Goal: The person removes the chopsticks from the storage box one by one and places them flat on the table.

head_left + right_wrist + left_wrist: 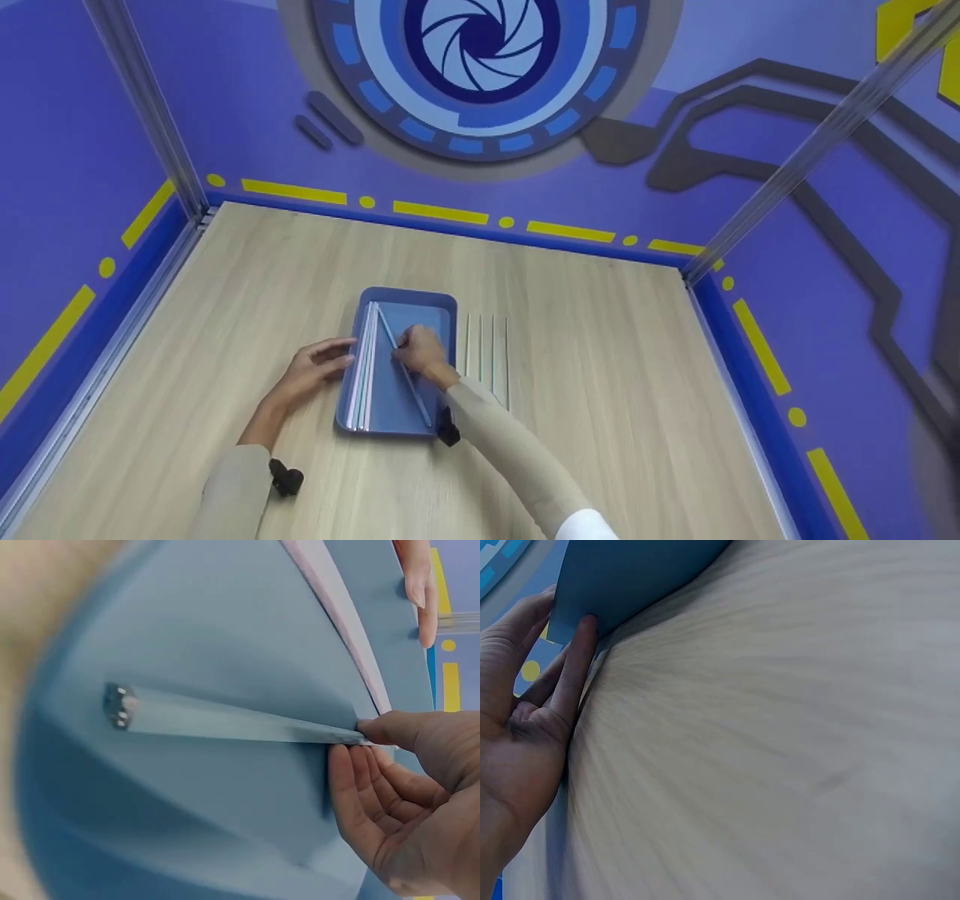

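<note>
A blue rectangular tray [390, 390] lies on the table, its long sides running away from me. My left hand [307, 375] touches its left wall with extended fingers; the left wrist view shows a fingertip [589, 621] against the outer side. Over the tray, my right hand [421, 351] pinches a slim pale blue stick [217, 718] between thumb and fingers. This stick slants across the tray, and its near end looks silvery in the right wrist view. Several pale pink and bluish sticks [364, 367] lie side by side along the tray's left wall.
Several more thin sticks [493, 345] lie spaced apart on the wooden table [600, 375], just right of the tray, with my right forearm partly over their near ends. Purple-blue panels [247, 135] with metal posts enclose the back and sides.
</note>
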A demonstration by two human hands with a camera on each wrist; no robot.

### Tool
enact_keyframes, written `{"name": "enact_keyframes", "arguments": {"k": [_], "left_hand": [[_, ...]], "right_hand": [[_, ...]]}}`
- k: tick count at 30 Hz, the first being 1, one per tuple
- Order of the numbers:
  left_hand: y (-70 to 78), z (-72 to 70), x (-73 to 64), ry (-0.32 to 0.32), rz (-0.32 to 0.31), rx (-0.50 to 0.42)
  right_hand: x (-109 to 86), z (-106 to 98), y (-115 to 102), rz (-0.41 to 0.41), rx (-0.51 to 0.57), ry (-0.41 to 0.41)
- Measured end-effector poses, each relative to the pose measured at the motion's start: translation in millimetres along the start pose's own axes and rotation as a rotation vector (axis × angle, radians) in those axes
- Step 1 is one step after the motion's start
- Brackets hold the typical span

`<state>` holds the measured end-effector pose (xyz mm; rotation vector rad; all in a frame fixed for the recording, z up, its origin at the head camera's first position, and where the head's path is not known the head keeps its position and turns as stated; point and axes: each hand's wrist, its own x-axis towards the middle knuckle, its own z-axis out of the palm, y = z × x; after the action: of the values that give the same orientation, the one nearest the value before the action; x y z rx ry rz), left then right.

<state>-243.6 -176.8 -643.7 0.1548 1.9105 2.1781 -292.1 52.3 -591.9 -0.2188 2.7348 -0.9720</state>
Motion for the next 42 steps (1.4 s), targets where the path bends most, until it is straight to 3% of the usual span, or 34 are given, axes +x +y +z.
{"name": "enact_keyframes", "arguments": {"k": [13,23,36,42], "left_hand": [[-0.2,-0.3,-0.6,0.002,0.008,0.013],[-1.6,-0.1,0.4,0.004,0.018,0.026],[0.6,0.5,-0.9,0.029,-0.030,0.022],[-1.2,-0.2,0.0,0.002,-0.007,-0.007]], "right_hand": [[-9.0,-16,2,-0.134,-0.024,0.064],[-11.5,-32,1,-0.204,0.039,0.081],[-18.1,-60,12,-0.188,0.127,0.082],[-21.3,-72,24,-0.209,0.126,0.119]]}}
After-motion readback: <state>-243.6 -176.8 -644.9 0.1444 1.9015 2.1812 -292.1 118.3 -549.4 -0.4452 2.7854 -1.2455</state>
